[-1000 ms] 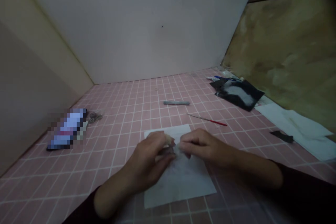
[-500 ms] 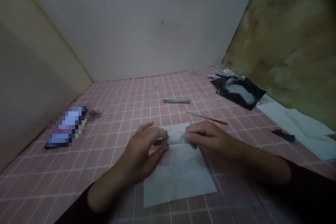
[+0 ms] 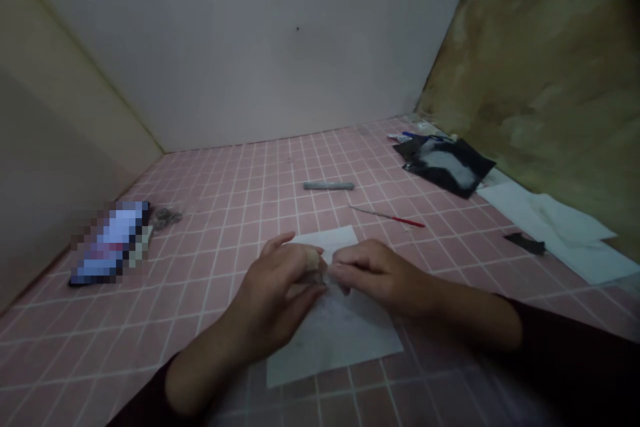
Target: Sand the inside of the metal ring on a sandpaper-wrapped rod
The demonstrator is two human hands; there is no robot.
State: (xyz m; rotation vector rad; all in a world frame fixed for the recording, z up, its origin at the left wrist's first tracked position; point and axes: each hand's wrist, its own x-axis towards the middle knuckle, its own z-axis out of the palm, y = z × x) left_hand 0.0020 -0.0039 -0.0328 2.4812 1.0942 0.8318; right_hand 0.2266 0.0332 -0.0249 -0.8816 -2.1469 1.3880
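Observation:
My left hand (image 3: 275, 293) and my right hand (image 3: 375, 277) meet above a white paper sheet (image 3: 340, 347) lying on the pink tiled surface (image 3: 200, 287). Their fingertips pinch a small raised pale fold near the sheet's far half. Exactly what lies between the fingers is partly hidden. A pale wrap or bandage (image 3: 313, 259) covers one left finger. Both forearms rest low, in dark sleeves.
A grey bar (image 3: 329, 185) and a thin red-tipped rod (image 3: 387, 216) lie ahead. To the right are a black packet with white fluff (image 3: 445, 163) and loose white sheets (image 3: 545, 230). A pixelated object (image 3: 110, 243) and a small metal coil (image 3: 167, 217) lie left. Walls rise behind.
My hands have drawn closer together, with the right fingers moving left against the left hand. The whole scene has shifted slightly left and up in view.

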